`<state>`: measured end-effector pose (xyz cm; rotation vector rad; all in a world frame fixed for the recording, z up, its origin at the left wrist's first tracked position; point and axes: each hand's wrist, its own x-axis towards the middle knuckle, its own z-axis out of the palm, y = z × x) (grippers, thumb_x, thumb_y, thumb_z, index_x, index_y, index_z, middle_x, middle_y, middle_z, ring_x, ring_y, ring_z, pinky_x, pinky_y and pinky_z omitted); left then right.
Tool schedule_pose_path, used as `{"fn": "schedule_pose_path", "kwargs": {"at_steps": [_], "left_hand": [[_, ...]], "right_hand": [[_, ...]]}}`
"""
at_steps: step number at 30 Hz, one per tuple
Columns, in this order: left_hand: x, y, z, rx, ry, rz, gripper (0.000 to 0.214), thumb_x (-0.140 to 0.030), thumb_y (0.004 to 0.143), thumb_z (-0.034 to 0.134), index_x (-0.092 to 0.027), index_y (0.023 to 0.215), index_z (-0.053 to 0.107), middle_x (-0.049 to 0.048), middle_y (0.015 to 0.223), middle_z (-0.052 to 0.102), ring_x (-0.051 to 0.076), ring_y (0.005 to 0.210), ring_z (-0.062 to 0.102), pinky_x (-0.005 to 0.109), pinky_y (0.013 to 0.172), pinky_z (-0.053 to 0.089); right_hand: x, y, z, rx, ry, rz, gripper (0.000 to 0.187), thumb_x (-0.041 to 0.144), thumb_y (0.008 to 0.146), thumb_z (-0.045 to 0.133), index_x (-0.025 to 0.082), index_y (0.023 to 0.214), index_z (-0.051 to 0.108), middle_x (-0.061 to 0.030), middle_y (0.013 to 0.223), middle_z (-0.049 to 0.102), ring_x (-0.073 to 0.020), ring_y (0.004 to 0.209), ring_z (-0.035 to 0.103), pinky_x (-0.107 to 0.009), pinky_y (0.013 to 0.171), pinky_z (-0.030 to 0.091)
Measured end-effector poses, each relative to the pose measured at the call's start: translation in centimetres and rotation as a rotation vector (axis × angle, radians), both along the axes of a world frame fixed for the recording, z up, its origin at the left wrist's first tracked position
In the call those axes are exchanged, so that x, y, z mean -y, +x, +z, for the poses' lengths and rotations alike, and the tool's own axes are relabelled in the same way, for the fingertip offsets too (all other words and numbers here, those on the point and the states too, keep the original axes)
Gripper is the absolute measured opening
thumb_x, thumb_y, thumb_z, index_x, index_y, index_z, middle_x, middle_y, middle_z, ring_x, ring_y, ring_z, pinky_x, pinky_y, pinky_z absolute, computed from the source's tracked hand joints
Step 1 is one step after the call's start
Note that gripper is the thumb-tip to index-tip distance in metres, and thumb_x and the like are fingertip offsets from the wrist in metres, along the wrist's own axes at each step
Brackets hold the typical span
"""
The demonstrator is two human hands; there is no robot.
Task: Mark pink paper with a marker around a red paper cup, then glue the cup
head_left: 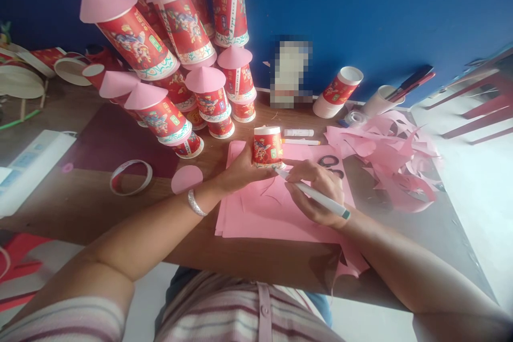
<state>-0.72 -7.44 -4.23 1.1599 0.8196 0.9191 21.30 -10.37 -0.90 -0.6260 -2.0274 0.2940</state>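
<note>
My left hand point(240, 171) grips a small red printed paper cup point(267, 146) that stands upside down on a stack of pink paper sheets point(264, 208). My right hand point(315, 189) holds a white marker pen point(318, 199) with its tip at the base of the cup, on the pink paper. A curved pen line shows on the sheet below the cup. A silver bracelet sits on my left wrist.
Several red cups with pink paper cone tops point(172, 59) are piled at the back left. A pink paper disc point(186, 178) and a cut cup ring point(131, 177) lie to the left. Pink paper scraps point(385, 155), scissors point(332, 163), pens and tape lie right.
</note>
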Motion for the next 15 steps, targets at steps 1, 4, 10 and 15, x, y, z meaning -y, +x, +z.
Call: {"fn": "schedule_pose_path", "kwargs": {"at_steps": [1,4,10,15], "left_hand": [[-0.02,-0.01,-0.06,0.003,0.003,0.012,0.078,-0.045,0.078,0.101,-0.024,0.135,0.052,0.0094,0.13,0.069,0.031,0.125,0.069,0.046,0.105,0.058],[-0.12,-0.03,-0.18,0.004,0.01,0.032,0.077,-0.05,0.077,0.101,-0.024,0.133,0.054,0.0077,0.125,0.068,0.029,0.121,0.068,0.046,0.105,0.058],[-0.21,-0.07,-0.06,-0.011,0.012,0.018,0.081,-0.05,0.075,0.101,-0.025,0.135,0.053,0.0068,0.124,0.066,0.029,0.12,0.067,0.045,0.104,0.058],[-0.22,-0.14,-0.18,-0.04,0.021,0.011,0.082,-0.05,0.077,0.101,-0.026,0.138,0.051,0.0074,0.125,0.064,0.029,0.121,0.066,0.044,0.104,0.058]], "right_hand": [[-0.03,0.01,-0.01,0.001,0.007,-0.007,0.024,0.006,0.096,0.068,0.026,0.109,0.064,-0.0009,0.087,0.076,-0.0224,0.083,0.082,-0.034,0.072,0.069],[-0.1,-0.04,-0.12,0.008,0.015,-0.055,0.023,0.007,0.096,0.067,0.027,0.108,0.065,-0.0009,0.086,0.076,-0.0224,0.08,0.081,-0.033,0.07,0.066],[-0.15,-0.44,-0.41,0.032,-0.002,-0.147,0.014,0.012,0.101,0.066,0.026,0.101,0.064,0.001,0.08,0.073,-0.0152,0.063,0.07,-0.027,0.061,0.057],[-0.35,-0.57,-0.4,0.029,0.012,-0.129,0.013,0.013,0.103,0.064,0.025,0.099,0.063,0.0011,0.079,0.073,-0.0149,0.063,0.07,-0.027,0.059,0.057]]}}
